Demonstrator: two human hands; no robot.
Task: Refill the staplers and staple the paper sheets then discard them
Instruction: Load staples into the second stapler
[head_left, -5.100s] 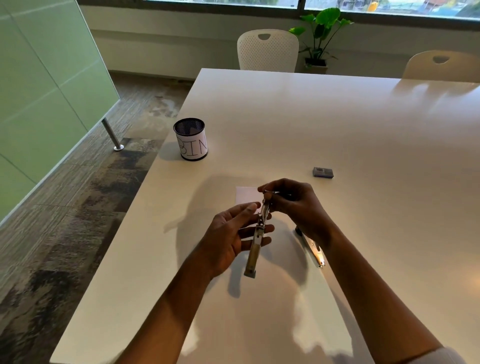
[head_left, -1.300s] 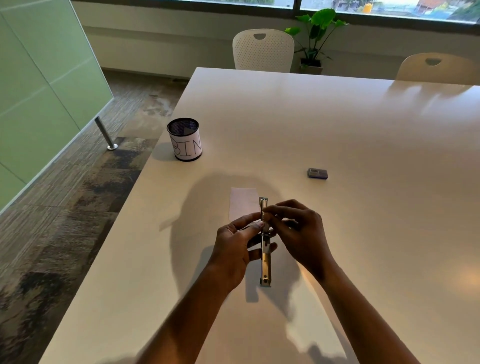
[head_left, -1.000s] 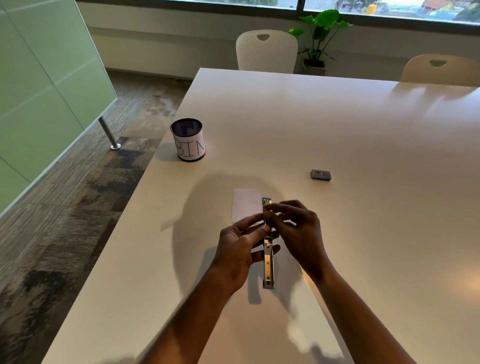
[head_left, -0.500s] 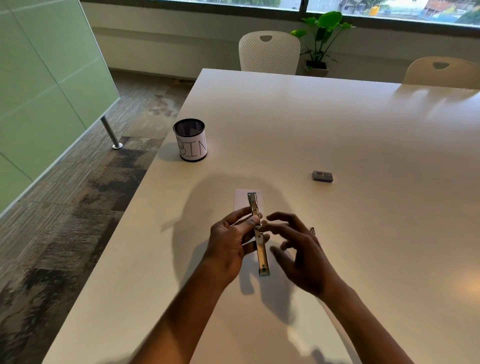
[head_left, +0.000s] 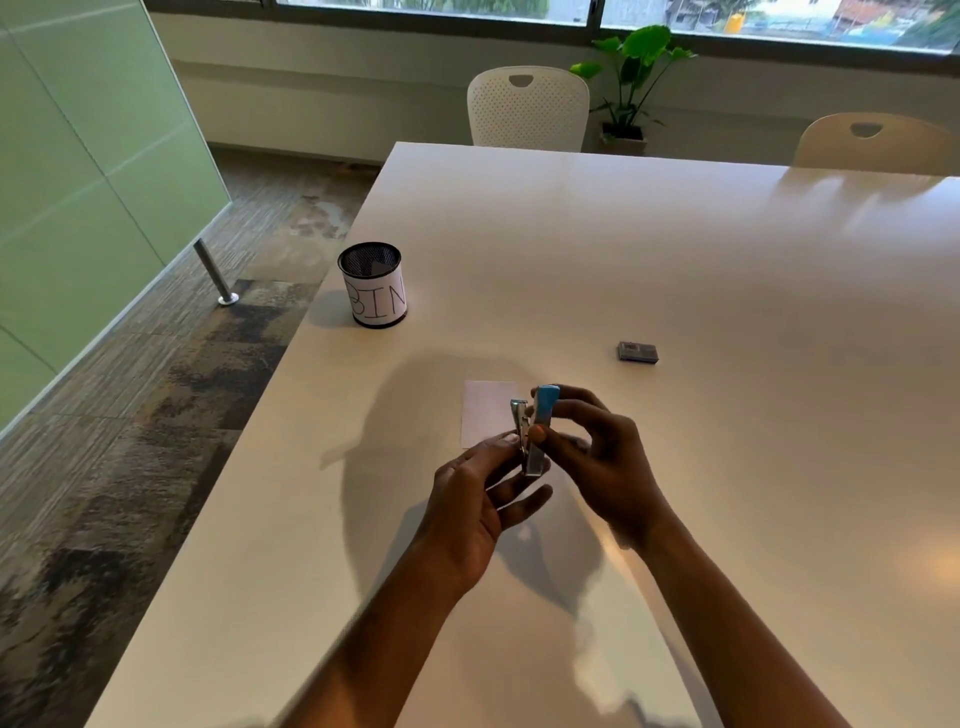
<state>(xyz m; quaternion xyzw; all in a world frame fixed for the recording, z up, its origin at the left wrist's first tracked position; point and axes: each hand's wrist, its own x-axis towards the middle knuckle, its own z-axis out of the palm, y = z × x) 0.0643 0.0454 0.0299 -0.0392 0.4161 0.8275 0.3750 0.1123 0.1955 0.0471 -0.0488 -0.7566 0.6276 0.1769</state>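
Just below centre frame, the stapler (head_left: 536, 436) is being held upright over the table, its blue top and metal rail slightly splayed, just in front of the white paper sheet (head_left: 485, 410) lying flat, while a grey staple box (head_left: 637, 352) is sitting well apart to the right and a mesh cup lettered BIN (head_left: 375, 291) is standing at upper left. The left hand (head_left: 478, 499) is pinching the rail and the right hand (head_left: 605, 460) is gripping the blue top, the fingers of both curled tight on it. Beneath, a glossy white table (head_left: 675, 249) is filling the frame's right, with a white chair (head_left: 527, 106) and a potted plant (head_left: 636, 78) standing along the top and a green partition (head_left: 78, 156) running down the left.
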